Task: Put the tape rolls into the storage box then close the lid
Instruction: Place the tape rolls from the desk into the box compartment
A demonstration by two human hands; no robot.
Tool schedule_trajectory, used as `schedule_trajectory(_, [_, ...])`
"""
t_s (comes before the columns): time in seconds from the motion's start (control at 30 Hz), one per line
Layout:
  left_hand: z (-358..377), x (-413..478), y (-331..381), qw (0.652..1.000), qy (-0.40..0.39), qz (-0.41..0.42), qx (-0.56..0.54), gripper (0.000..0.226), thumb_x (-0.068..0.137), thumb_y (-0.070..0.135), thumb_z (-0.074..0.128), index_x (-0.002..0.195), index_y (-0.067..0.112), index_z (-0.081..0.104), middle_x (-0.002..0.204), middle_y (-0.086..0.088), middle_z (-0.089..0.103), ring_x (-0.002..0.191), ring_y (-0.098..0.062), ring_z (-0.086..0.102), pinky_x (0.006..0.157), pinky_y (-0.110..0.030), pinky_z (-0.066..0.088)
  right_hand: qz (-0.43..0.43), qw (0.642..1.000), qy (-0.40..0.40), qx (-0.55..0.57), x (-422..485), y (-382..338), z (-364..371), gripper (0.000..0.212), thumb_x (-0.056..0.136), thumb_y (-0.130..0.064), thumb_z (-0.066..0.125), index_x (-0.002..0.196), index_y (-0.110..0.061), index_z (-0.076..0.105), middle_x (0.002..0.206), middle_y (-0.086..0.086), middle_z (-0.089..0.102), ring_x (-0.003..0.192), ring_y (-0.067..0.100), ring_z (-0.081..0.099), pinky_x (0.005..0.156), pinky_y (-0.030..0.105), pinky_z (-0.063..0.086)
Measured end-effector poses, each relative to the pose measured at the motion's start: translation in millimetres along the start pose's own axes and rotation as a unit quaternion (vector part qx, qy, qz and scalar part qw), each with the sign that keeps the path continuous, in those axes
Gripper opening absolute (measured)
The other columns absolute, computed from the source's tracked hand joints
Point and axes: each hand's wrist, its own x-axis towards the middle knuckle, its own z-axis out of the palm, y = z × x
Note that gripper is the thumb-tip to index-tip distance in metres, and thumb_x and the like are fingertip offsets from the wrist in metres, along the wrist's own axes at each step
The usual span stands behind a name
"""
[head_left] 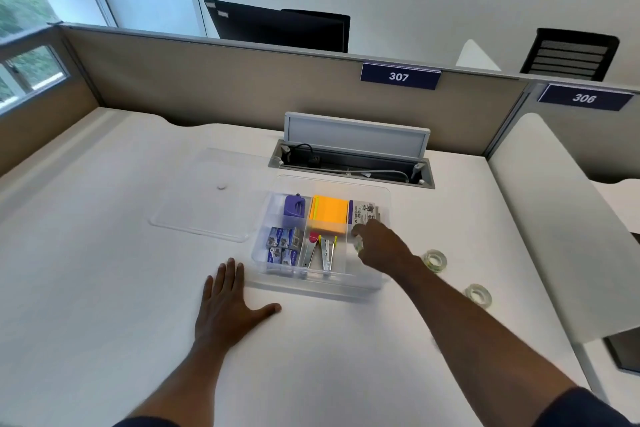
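Right hand (377,246) is over the right compartment of the open box (318,282), fingers curled around a clear tape roll (358,246). Two more rolls (435,260) (479,295) lie on the bench (104,288) right of the box. Left hand (227,302) rests flat, open, near-left of the box. Lid (207,198) lies far-left. Rolls are judged light, rigid, slick; best pinched across the rim or through the core.

Soft daylight pours in from the window (27,55) at the left, leaving the white desk (104,288) bright and evenly lit with faint shadows. The wide lens bends the partition (242,80) edges; the picture is slightly soft throughout.
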Motion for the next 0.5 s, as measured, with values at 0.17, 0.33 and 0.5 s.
schedule_trajectory(0.17, [0,0,0,1.000,0.003,0.000,-0.004,0.132,0.056,0.102,0.023,0.154,0.014,0.008,0.163,-0.005,-0.001,0.150,-0.019,-0.004,0.123,-0.041,0.001,-0.019,0.995,-0.065,-0.072,0,2,18,0.035,0.088,-0.008,0.049,0.122,-0.013,0.054,0.118,0.017,0.052,0.107,0.036,0.058,0.091,0.040,0.051])
schedule_trajectory(0.33, [0,0,0,1.000,0.005,0.003,-0.003,0.131,0.057,0.101,0.024,0.153,0.014,0.011,0.163,-0.005,0.002,0.150,-0.019,-0.002,0.123,-0.041,0.002,-0.039,0.992,-0.052,-0.104,2,0,22,0.039,0.090,-0.006,0.049,0.128,-0.009,0.048,0.123,0.018,0.050,0.112,0.037,0.056,0.099,0.045,0.048])
schedule_trajectory(0.5, [0,1,0,1.000,0.001,0.002,0.000,0.130,0.057,0.101,0.022,0.153,0.015,0.009,0.163,-0.004,0.000,0.150,-0.018,-0.004,0.123,-0.041,0.002,-0.034,0.993,0.099,-0.045,0,1,12,0.027,0.088,-0.004,0.047,0.111,-0.005,0.060,0.107,0.016,0.062,0.096,0.032,0.064,0.082,0.038,0.054])
